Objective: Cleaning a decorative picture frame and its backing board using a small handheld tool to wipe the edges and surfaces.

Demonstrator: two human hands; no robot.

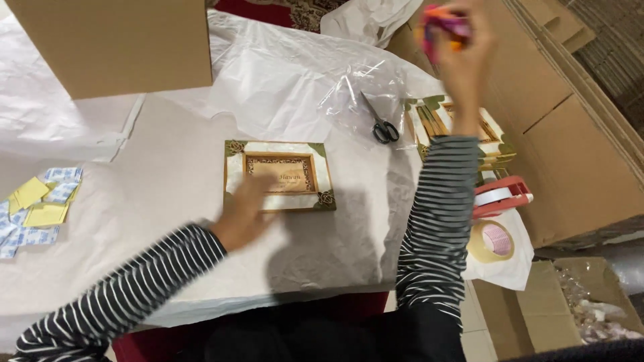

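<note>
Here we rest our blurred, loosely spread left hand (243, 213) on the picture frame (279, 175), its long side lying left-right, while our raised right hand (463, 50) grips something pink and orange (443, 21).

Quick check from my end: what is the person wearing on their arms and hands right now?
Both arms are covered by long sleeves in black with narrow white horizontal stripes, reaching to the wrists. The left hand and the right hand are bare, without gloves. Both are motion-blurred, so rings or a watch cannot be made out.
</note>
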